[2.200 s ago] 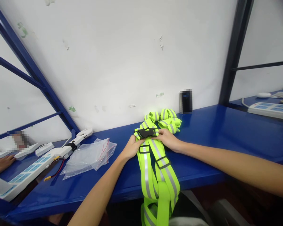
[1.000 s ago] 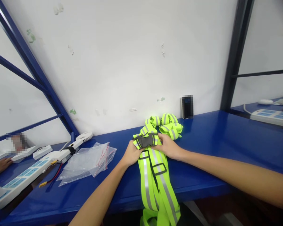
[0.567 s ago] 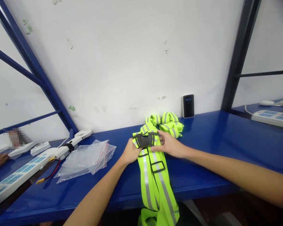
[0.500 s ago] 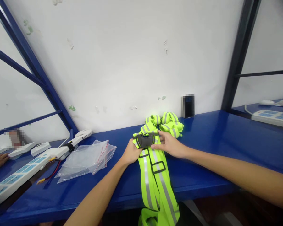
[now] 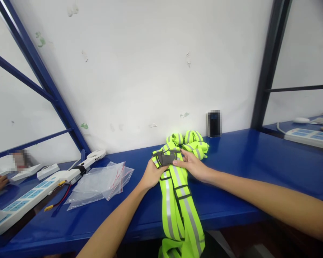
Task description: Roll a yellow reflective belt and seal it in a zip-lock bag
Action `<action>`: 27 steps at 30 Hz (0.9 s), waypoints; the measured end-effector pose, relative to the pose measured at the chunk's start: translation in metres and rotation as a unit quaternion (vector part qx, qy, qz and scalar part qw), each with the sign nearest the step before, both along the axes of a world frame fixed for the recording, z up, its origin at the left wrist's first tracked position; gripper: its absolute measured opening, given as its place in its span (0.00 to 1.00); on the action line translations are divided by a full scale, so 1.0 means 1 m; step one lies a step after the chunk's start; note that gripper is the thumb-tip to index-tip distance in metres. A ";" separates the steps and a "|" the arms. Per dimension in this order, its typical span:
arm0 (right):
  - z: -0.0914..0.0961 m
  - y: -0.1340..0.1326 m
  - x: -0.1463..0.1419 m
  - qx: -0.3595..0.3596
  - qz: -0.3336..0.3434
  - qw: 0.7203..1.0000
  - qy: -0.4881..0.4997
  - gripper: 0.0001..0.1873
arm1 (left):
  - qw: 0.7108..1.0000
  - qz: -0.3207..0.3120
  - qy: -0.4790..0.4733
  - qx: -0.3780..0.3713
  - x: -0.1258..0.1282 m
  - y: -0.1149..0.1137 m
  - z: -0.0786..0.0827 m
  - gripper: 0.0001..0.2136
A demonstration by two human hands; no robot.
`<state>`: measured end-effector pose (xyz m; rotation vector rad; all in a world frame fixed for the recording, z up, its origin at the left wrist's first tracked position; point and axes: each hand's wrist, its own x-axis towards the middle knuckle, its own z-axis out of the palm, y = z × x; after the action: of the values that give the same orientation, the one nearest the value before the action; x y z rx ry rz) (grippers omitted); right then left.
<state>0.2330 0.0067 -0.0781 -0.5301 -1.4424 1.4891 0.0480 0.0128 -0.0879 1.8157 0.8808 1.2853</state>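
Spanning the gap between left hand and right hand, each pinching an end, the dark buckle sits crosswise over the worktop, its long axis left to right, touching both; yellow-green straps trail past the front edge.

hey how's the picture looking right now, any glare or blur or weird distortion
Head view: wall evenly lit; faint sheen on the blue desk; bright strap stripes; black buckle fairly clear; left post and right post splay outward, likely wide-angle distortion; upright device pixelated; under the desk, dark and soft.
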 end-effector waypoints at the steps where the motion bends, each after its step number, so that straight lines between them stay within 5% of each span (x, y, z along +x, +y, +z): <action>1: 0.000 0.000 0.000 -0.010 0.001 1.000 0.011 0.25 | 1.000 0.021 -0.003 0.012 0.000 0.000 -0.001 0.18; 4: 0.000 0.002 -0.001 -0.046 0.005 0.998 0.043 0.23 | 0.997 0.071 -0.020 0.037 0.000 0.001 -0.004 0.20; 10: -0.002 0.006 0.001 -0.018 0.004 0.999 0.028 0.24 | 0.998 0.049 -0.032 0.008 0.000 -0.001 -0.003 0.22; 20: -0.009 0.010 0.001 0.034 -0.121 0.989 -0.083 0.38 | 0.994 0.051 -0.072 -0.057 0.002 -0.002 0.001 0.20; 27: -0.007 0.013 0.007 0.147 -0.121 0.978 -0.087 0.20 | 0.977 -0.053 -0.152 -0.141 0.006 -0.011 0.003 0.26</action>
<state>0.2400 0.0192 -0.0849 -0.6382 -1.6363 1.0365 0.0535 0.0021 -0.0849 1.3826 0.7449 1.2568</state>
